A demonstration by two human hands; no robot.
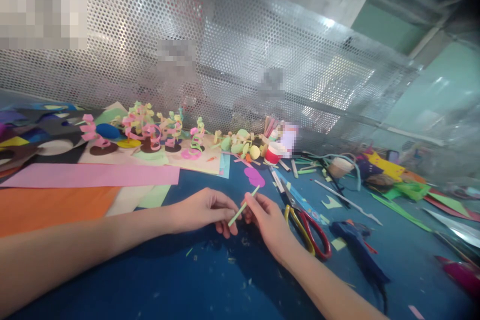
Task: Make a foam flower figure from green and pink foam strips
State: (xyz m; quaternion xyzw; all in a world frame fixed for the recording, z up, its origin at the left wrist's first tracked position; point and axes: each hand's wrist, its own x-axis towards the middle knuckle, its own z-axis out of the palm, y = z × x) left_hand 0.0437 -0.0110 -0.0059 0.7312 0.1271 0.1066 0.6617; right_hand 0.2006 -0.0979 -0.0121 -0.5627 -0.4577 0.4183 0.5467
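Over the blue table, my two hands meet around a thin pale green paper stick (240, 211), which slants up to the right. My right hand (270, 222) is closed, with its thumb pressed on the stick's upper part. Curled fingers of my left hand (213, 210) close in at the stick's lower end; part of their contact is hidden. Beside my right hand lie scissors (308, 230) with one yellow and one red handle, blades pointing away. Pink paper ovals (255, 177) rest just beyond the hands.
Curly paper plants (150, 135) stand at the back left, behind a pink sheet (93, 175) and an orange sheet (56, 207). A red-and-white tub (273, 153) is near the perforated metal panel (240, 60). A blue glue gun (360, 250) and paper scraps lie to the right.
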